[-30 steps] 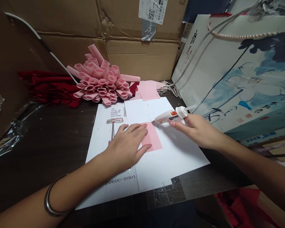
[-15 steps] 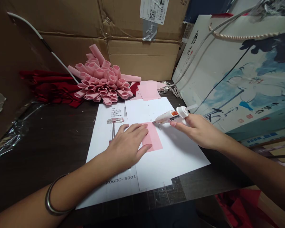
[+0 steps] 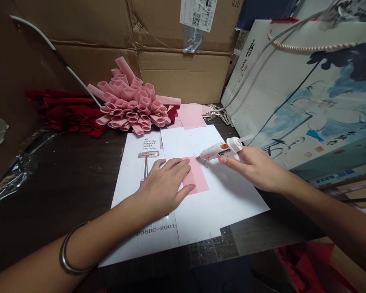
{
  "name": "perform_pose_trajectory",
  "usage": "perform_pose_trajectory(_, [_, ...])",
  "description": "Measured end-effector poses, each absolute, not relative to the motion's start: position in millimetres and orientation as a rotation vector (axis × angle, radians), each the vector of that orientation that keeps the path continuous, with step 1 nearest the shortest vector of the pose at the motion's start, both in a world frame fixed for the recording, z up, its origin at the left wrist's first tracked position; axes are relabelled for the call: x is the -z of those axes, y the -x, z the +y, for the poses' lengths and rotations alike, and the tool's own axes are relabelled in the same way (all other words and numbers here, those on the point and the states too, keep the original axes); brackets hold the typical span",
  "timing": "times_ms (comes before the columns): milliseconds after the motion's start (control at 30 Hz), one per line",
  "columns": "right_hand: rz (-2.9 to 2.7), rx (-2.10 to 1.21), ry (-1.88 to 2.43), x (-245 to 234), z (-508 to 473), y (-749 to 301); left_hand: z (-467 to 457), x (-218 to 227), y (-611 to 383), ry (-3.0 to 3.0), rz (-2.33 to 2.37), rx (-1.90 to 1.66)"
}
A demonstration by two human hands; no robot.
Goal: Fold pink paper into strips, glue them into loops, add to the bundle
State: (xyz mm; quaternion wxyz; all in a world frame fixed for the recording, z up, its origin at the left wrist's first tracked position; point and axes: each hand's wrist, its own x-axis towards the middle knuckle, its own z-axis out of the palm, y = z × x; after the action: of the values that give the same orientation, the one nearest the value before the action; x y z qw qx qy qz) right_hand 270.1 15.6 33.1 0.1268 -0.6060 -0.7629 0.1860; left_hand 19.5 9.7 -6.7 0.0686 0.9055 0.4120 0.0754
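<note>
Head view: a pink paper strip (image 3: 197, 176) is being pressed flat onto a white card sheet (image 3: 222, 213) by the left hand (image 3: 163, 189), its fingers spread wide, with the index tip and thumb lying on the strip's left part. A hot glue gun (image 3: 221, 148) is being held by the right hand (image 3: 253, 169), the fingers curled narrowly around its body, and the nozzle is pointing at 9 o'clock from that hand, close by the strip's top edge. Glue work on the strip is judged to be in hand; a bead along that edge seems called for next. A cluster of rolled pink paper tubes (image 3: 129, 99) is lying at 10 o'clock from the strip.
</note>
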Motion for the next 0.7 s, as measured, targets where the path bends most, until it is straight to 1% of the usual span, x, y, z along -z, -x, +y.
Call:
perform_pose_trajectory(300, [-2.190,-0.572,1.769,-34,13,-272,9,7,-19,-2.718,1.220,-0.237])
perform_pose_trajectory(467, [-2.051,-0.809,1.643,-31,5,-277,10,7,-18,-2.713,1.208,-0.255])
perform_pose_trajectory(567, [-1.928,-0.941,1.655,-29,-4,-284,10,7,-17,-2.706,1.194,-0.266])
perform_pose_trajectory(700, [-1.916,-1.022,1.623,-30,-16,-290,10,7,-16,-2.703,1.200,-0.269])
